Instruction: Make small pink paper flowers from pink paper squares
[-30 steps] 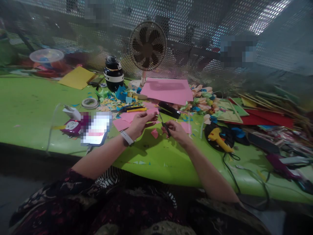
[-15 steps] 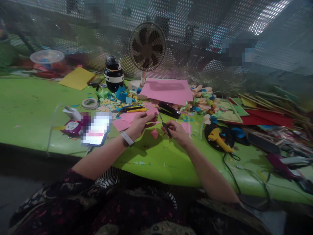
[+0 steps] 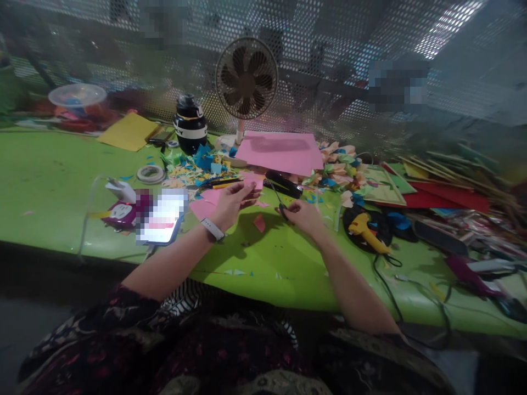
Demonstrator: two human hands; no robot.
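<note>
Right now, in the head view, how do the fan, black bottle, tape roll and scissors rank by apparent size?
Largest to smallest:
1. Fan
2. Black bottle
3. Tape roll
Scissors: unranked, since the right hand partly hides them.

green table [image 3: 272, 291] | pink paper [image 3: 201, 209] | paper scraps [image 3: 186, 176] | tape roll [image 3: 142, 175] | dark bottle [image 3: 190, 133]

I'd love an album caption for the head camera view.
Scissors in the right hand, left hand close by, over a green table strewn with colourful paper scraps.
</note>
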